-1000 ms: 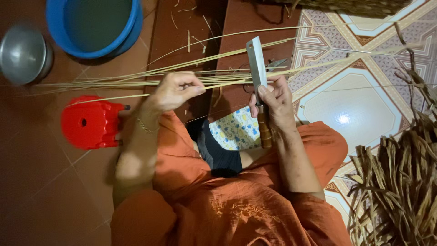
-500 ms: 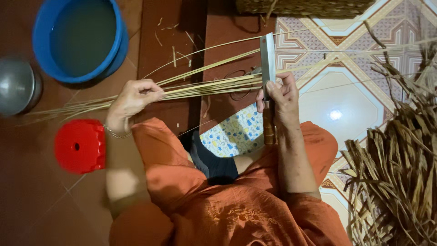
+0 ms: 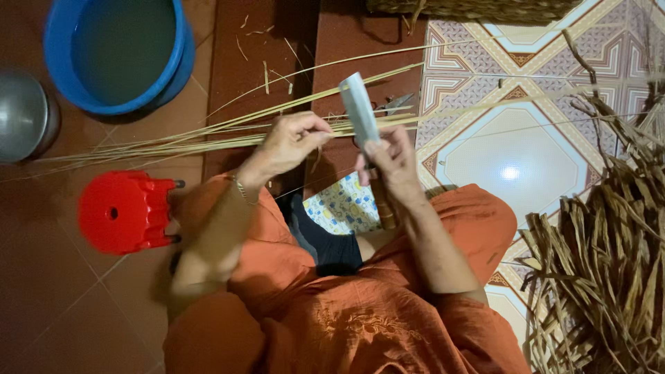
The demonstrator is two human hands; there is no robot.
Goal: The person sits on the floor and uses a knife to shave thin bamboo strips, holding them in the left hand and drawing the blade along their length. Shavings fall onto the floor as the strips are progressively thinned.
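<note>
My left hand pinches a bundle of long pale fibre strips that stretches across the floor from left to right. My right hand grips the wooden handle of a broad-bladed knife, blade pointing up and away from me, just right of the left hand. The strips pass right at the blade. I sit on the floor in orange clothes, a patterned cloth on my lap under the hands.
A blue basin of water and a metal bowl sit at upper left. A red plastic stool lies left of my knee. A heap of dry brown strips fills the right. A woven basket edge runs along the top.
My left hand slid out left along the strips, then came back right, close to the knife. The right hand stayed on the knife; the view shifted slightly.
</note>
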